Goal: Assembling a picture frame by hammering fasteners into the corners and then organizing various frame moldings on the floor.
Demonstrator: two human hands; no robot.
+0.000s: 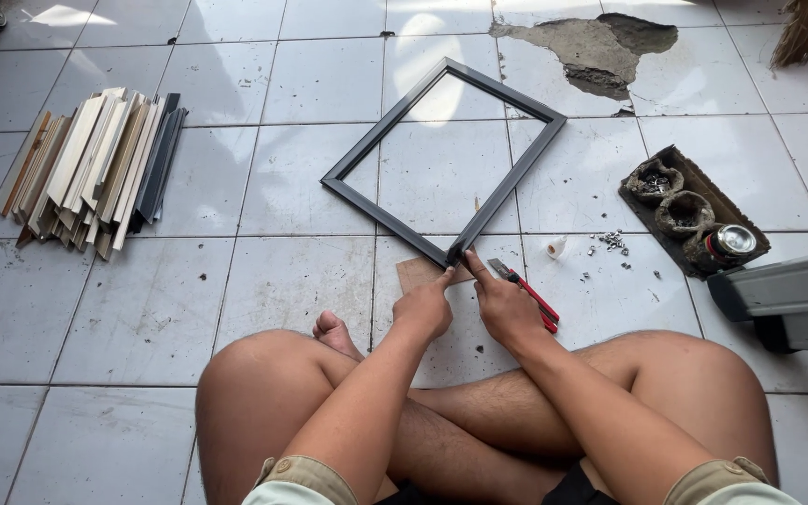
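Head view. Nearest the camera: crossed bare legs [479, 411] of a seated person on the tiled floor [142, 309], forearms reaching forward over them.

Left hand [425, 307]: fingers curled together, fingertips pressed on the near corner of the dark picture frame [441, 154]. Right hand [505, 307]: just beside the left, fingers likewise pinched on the same corner; whether it also gripped anything small could not be told.

The frame lay flat on the floor ahead of both hands, its near corner over a piece of brown card [423, 272]. All four sides appeared joined and the rectangle looked closed. Judged: assembly of the outline was done, and only the near corner was being attended to.

Red-handled pliers [527, 292] lay touching the right side of the right hand. Further right: scattered small metal fasteners [613, 242] and a dark tray [689, 210] with pouches. Far left of the left hand: a stack of uncut moulding strips [95, 168], unused.
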